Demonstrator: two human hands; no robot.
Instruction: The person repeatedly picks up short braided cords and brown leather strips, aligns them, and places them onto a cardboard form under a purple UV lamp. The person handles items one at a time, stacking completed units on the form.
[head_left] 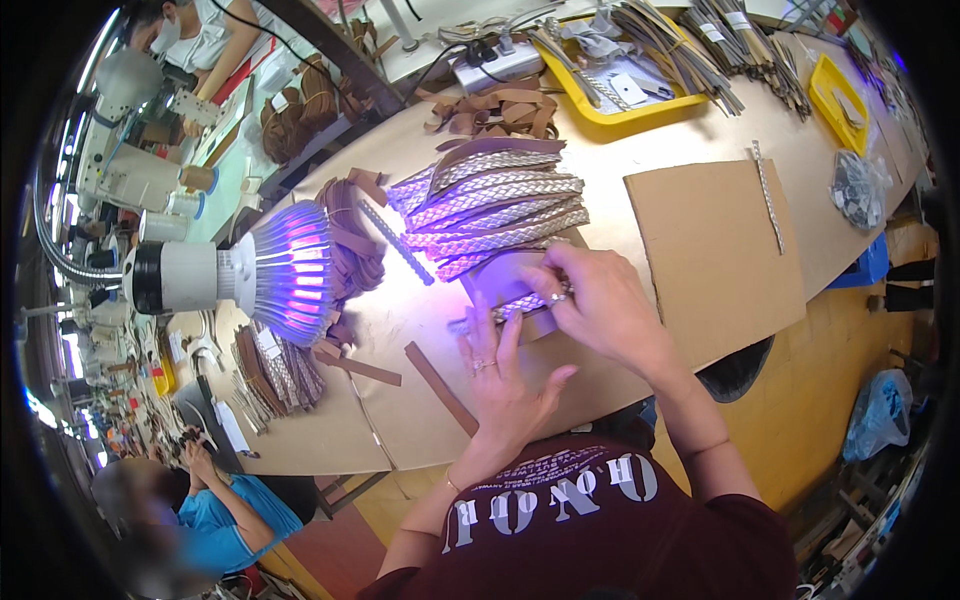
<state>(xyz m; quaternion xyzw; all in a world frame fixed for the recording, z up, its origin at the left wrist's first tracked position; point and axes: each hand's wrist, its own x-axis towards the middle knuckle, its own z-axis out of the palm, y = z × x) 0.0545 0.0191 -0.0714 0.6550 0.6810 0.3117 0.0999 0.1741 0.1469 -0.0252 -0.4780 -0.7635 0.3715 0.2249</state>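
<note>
A short silvery braided strap [517, 305] lies on the table over a flat brown piece [500, 275]. My left hand [505, 380] rests flat at the strap's left part, fingers stretched and the thumb well apart. At the strap's other end my right hand [600, 305] is closed in a pinch, its fingertips on the braid. Just beyond both hands sits a pile of braided straps [500, 205] in rows, lit purple on its left side. What lies beneath my right palm is hidden.
A lamp [290, 275] on a bendy neck juts in from the left. Cardboard [700, 265] with one thin braided strip [768, 200] lies right. A yellow tray [620, 115] stands behind, near brown strip scraps [500, 110]. Other people work at left.
</note>
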